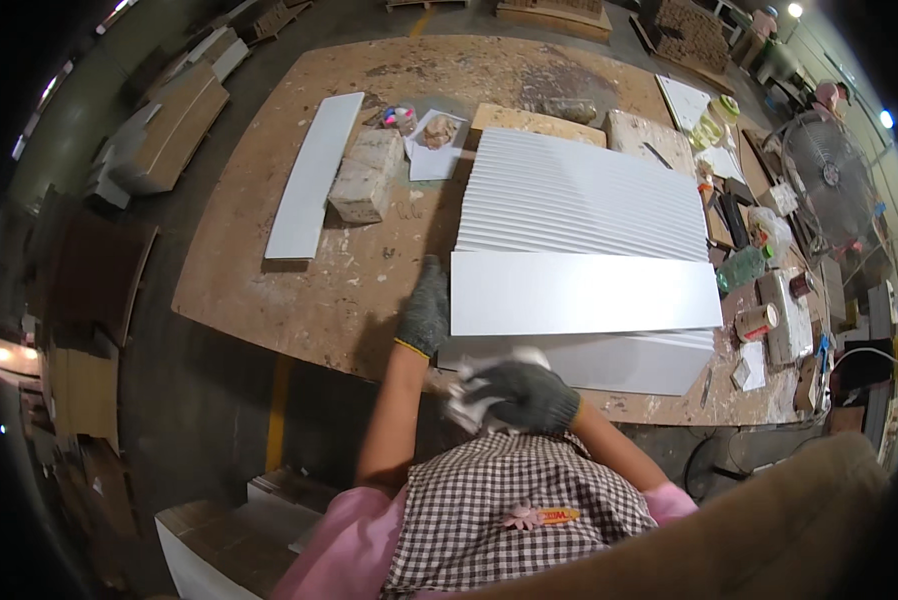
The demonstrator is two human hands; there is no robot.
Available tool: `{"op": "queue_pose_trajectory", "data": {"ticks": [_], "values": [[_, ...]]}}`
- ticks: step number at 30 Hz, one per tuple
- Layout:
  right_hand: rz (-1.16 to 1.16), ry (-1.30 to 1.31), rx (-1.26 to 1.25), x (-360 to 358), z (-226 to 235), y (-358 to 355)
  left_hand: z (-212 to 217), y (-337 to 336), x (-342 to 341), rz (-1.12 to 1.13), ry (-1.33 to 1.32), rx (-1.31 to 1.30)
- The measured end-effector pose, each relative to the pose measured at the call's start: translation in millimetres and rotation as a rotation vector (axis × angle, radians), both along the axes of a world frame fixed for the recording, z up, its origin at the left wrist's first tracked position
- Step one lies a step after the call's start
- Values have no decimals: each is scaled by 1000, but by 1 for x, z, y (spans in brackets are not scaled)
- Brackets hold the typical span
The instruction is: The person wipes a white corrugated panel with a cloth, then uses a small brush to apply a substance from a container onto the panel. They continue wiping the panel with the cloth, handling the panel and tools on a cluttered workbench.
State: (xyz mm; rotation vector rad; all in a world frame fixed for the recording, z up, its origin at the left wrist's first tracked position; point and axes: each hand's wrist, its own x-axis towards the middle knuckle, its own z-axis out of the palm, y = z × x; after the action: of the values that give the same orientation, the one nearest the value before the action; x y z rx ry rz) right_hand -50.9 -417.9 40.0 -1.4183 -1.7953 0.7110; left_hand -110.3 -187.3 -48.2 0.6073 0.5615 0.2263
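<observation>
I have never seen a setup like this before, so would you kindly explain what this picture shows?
Certainly. There is no robot: these are a person's own gloved left hand and right hand. A wide fisheye camera on the head looks down, so straight edges bend toward the rim. On the worn wooden table lie a row of overlapping white panels, a white front panel in front of them, and a separate panel at the left. The right hand holds a whitish cloth. The left is by the front panel's left end; whether it grips is unclear.
</observation>
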Motion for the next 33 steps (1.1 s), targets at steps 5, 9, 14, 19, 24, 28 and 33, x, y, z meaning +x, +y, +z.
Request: {"op": "queue_pose_trajectory", "data": {"ticks": [5,9,14,19,24,28,33], "values": [[-552,271,-236,20,-41,-103,50,-29,3,-81,52,211],[-877,53,-191,28,-51,-152,47,-50,-37,93,-77,6],[-1151,-555,4,4,-105,-194,60,-51,-107,352,-191,-155],[-1160,-733,-2,-5,-135,-199,31,-19,-154,638,-199,34],[-1175,-745,-50,-5,-130,-197,14,-6,-167,738,-209,102],[-1176,-763,-85,-7,-129,-202,-11,-3,-172,774,-172,136],[-1194,-767,-87,-7,-142,-207,-42,-8,-159,809,-112,41]]}}
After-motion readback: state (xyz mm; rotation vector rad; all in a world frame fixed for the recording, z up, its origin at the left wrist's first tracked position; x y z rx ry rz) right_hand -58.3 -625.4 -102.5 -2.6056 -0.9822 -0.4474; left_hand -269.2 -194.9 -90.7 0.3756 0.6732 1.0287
